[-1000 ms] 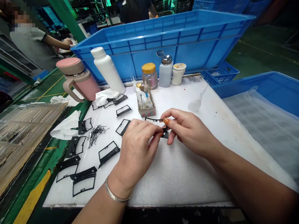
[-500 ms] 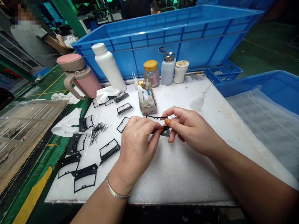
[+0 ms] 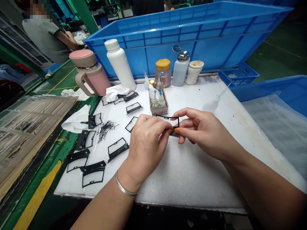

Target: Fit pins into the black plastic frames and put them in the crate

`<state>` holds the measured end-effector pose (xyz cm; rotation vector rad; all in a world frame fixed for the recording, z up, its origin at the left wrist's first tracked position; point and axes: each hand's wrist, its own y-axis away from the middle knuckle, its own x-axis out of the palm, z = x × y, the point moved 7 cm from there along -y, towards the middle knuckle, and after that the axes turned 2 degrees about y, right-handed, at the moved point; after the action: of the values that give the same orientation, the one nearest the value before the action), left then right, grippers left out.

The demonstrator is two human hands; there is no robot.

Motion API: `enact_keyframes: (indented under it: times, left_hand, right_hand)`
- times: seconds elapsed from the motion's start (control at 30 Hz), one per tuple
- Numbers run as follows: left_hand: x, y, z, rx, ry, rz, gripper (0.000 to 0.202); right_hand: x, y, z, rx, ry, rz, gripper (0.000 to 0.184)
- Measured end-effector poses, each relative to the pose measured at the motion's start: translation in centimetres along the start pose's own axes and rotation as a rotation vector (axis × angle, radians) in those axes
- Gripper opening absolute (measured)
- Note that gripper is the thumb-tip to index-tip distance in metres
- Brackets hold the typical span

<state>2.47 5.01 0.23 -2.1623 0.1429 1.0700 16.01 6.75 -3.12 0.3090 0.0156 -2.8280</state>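
A black plastic frame with an open window is held up above the white work surface. My right hand grips its right end, with the thumb on the lower bar and the index finger at the window. The thumb and index finger of my left hand are pinched together against the same lower bar. My left hand covers the frame's left part, and any small piece between those fingertips is hidden. Similar black frames lie to the left, around a pile of thin black strips.
A small box of bottles stands just beyond my hands. Behind it are a jar, a pump bottle, a white bottle, a pink mug and a large blue crate. A person sits far left.
The view has shifted, so the table things appear farther right. My right thumb has moved down from the window onto the lower bar, and the frame's right side now shows.
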Motion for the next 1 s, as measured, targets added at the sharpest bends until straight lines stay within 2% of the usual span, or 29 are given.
enact_keyframes:
  times: [0.1,0.2,0.37,0.47,0.57,0.83,1.0]
  left_hand:
    - [-0.4,-0.1,0.1,0.003,-0.002,-0.037,0.002]
    - [-1.2,-0.1,0.8,-0.068,0.048,-0.102,0.008]
    - [-1.0,0.1,3.5,-0.342,0.445,-0.146,0.027]
    - [0.0,0.2,4.5,-0.461,0.643,-0.105,0.036]
    - [0.8,0.3,4.7,-0.529,0.753,-0.056,0.040]
    - [0.4,0.3,4.6,-0.549,0.723,-0.087,0.042]
    - [0.5,0.3,4.6,-0.545,0.727,-0.086,0.041]
  right_hand:
    - [-0.2,0.1,0.1,-0.013,-0.001,-0.004,0.022]
    - [-0.4,0.1,0.1,-0.018,-0.029,-0.009,0.024]
    - [-0.7,-0.1,-0.1,0.004,-0.076,-0.049,0.028]
    - [-0.7,-0.2,-0.1,0.015,-0.081,-0.055,0.031]
    - [-0.6,-0.1,0.0,0.005,-0.076,-0.056,0.029]
    - [-0.1,0.0,0.1,-0.019,-0.057,-0.018,0.027]
    - [0.0,0.0,0.0,-0.009,-0.073,0.014,0.031]
